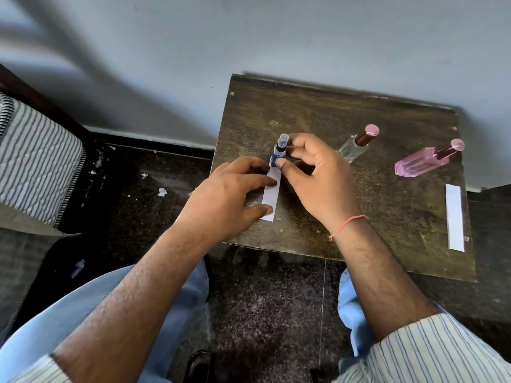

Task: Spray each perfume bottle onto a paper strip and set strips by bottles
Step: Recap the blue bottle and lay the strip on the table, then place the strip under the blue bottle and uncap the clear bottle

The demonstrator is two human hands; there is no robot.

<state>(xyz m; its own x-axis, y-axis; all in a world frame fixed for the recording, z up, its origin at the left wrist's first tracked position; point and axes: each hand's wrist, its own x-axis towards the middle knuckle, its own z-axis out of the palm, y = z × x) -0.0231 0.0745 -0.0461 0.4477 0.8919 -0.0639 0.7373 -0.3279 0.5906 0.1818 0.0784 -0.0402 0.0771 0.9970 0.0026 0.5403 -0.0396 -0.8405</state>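
Observation:
A small blue perfume bottle [279, 153] with a clear cap stands upright on the wooden table [387, 217]. My right hand [312, 172] grips it with thumb and fingers. A white paper strip [271, 195] lies flat just in front of the bottle, its far end touching the bottle's base. My left hand [229, 194] presses fingertips and thumb on the strip's left edge. A clear bottle [356, 145] with a dark red and pink cap stands to the right. A pink bottle [425, 161] stands further right. A second strip [455, 217] lies near the table's right edge.
The table stands against a pale wall [249, 51]. A striped cushion [36, 164] sits at the left on a dark frame. Paper scraps [162, 191] litter the dark speckled floor. My knees in light blue trousers [110, 299] are below the table's front edge.

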